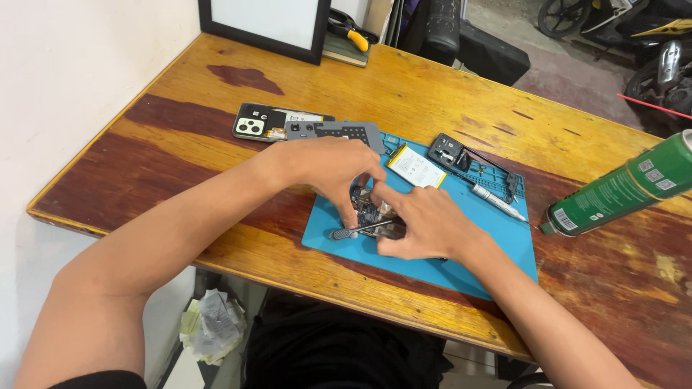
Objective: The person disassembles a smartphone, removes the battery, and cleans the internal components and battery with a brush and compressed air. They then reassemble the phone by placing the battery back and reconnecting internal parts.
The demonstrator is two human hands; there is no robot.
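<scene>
Phone repair workshop: blue mat (497,252), dismantled phones (263,122), screwdriver (497,202), spray can (620,189), motorcycles (649,43) beyond.

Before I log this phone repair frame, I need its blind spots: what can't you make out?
Head view only:
- Small dark part between both hands: mostly covered by the left hand and right hand; its kind is unclear.
- Right hand's grip: fingers curl over it, hidden.
- Green spray can: top cut off by the right edge.
- Pliers: partly behind the black frame.

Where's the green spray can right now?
In the head view, the green spray can lies tilted at the table's right edge, right of the blue mat.
</scene>
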